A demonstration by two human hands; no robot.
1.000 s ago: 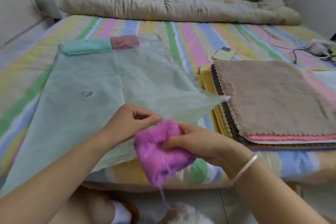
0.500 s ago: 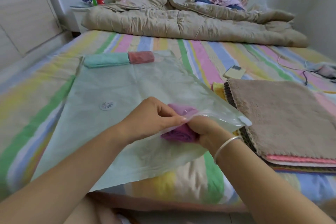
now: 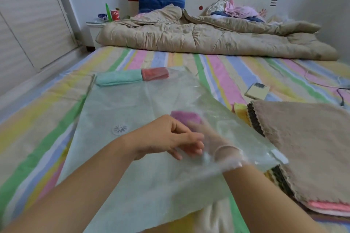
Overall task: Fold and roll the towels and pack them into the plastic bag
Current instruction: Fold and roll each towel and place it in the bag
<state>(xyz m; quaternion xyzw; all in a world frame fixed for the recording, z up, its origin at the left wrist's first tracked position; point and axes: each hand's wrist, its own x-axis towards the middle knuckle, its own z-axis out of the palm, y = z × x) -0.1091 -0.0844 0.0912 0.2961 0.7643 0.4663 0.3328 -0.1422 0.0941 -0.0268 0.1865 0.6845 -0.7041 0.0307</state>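
A large clear plastic bag [image 3: 132,104] lies flat on the striped bed. A teal rolled towel [image 3: 118,78] and a red rolled towel [image 3: 155,73] sit inside it at its far end. My right hand [image 3: 214,143] is inside the bag, blurred behind the plastic, and holds the near end of a purple rolled towel [image 3: 186,116]. My left hand [image 3: 170,138] is on top of the bag near its opening, its fingers curled onto the upper sheet. A stack of flat towels [image 3: 303,138], with a beige one on top, lies to the right.
A phone [image 3: 257,91] lies on the bed beyond the stack, and cables [image 3: 341,91] run at the far right. A crumpled beige quilt [image 3: 208,39] fills the head of the bed. The bed's near edge is just below my arms.
The purple towel went from in front of the bag to inside it. My right hand followed it in up to the wrist. My left hand stayed at the opening.
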